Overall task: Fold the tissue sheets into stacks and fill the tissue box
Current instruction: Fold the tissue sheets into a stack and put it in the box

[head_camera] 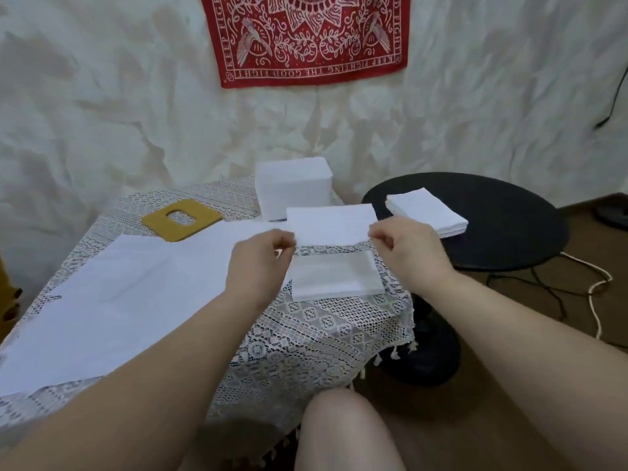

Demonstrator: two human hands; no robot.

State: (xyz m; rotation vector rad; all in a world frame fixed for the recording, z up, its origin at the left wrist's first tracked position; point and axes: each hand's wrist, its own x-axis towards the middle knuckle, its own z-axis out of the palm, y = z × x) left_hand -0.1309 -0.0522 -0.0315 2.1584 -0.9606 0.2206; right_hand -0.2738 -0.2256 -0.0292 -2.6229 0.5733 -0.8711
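Observation:
A white tissue sheet [331,225] hangs in the air between my hands. My left hand [260,263] pinches its near left corner and my right hand [406,248] pinches its near right corner. Directly below it a folded stack of tissues [336,278] lies on the lace-covered table [306,334]. A tall white block of tissues [294,188] stands at the table's far edge, behind the held sheet. A large white sheet [112,300] is spread over the table's left half. A mustard-yellow flat lid with an oval slot [181,219] lies at the far left.
A round black side table [503,226] stands to the right and carries another folded tissue stack [426,212]. Cables [577,290] run over the brown floor beyond it. A red bandana [306,35] hangs on the white draped wall. My knee [343,433] shows at the bottom.

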